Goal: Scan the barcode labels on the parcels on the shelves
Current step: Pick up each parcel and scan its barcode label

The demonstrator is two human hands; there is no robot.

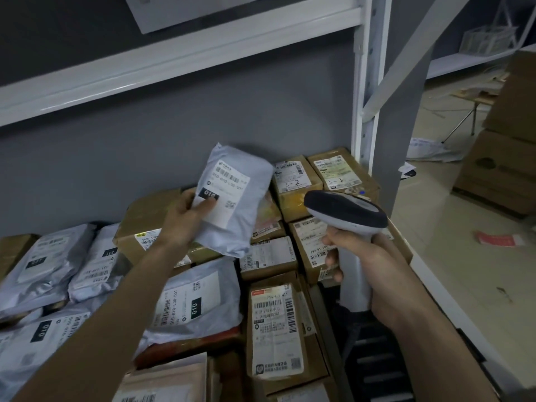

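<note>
1. The grey poly mailer parcel (232, 198) sits at the centre of the frame, lifted clear of the packed shelf (429, 274) and tilted so its white barcode label (224, 188) faces the camera.
2. It looks light and soft: the film wrinkles and the lower end sags, so it will likely flex instead of staying flat, and the smooth plastic may slip in a loose hold.
3. A grip at the edge, off the barcode lines, seems best; pressing on the label risks covering the code or creasing it.
4. The left hand (185, 219) reaches up from the lower left of the frame, forearm extended, and pinches the parcel's left edge, thumb lying on the lower part of the label near the black "010" patch.
5. The right hand (368, 271) comes in from the lower right, fingers wrapped round the pale handle of the barcode scanner (348, 219), whose dark head points left and up toward the parcel.
6. The scanner and the parcel are near each other but not touching.
7. Below them, cardboard boxes (293, 181) and other grey mailers (46, 256) lie close together on the shelf, labels up, some only partly readable.
</note>
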